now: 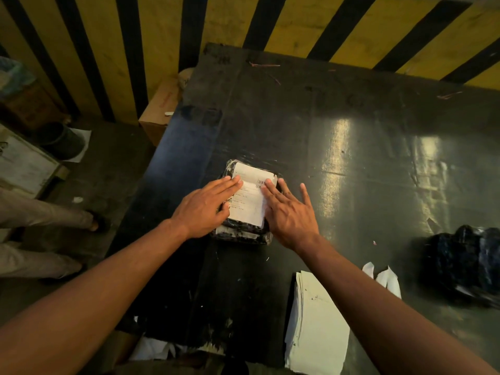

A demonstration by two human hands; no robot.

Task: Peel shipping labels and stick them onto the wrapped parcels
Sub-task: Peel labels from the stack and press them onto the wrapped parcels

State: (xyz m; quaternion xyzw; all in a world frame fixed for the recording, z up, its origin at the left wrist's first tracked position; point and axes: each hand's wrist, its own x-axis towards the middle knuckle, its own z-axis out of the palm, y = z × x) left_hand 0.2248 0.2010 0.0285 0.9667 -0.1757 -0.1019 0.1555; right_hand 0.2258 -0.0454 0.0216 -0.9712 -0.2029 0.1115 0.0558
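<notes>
A: Where is the parcel [244, 209]?
B: On the dark bench [351, 147], about midway between its left and right edges and nearer the near edge than the far one. It is wrapped in black plastic, with a white shipping label [250, 197] lying on top.
A: And the hands?
B: Both lie flat with straight fingers. The left hand [205, 208] presses the label's left side; the right hand [288, 212] presses its right side, fingers spread.
A: Anything else on the bench?
B: A stack of white sheets [316, 323] at the near edge, beside the right forearm. Two small white paper scraps [387, 277] lie just right of it. A black wrapped bundle [465, 263] sits at the right edge.
A: Off the bench?
B: A cardboard box [158, 109] near the far left corner.
</notes>
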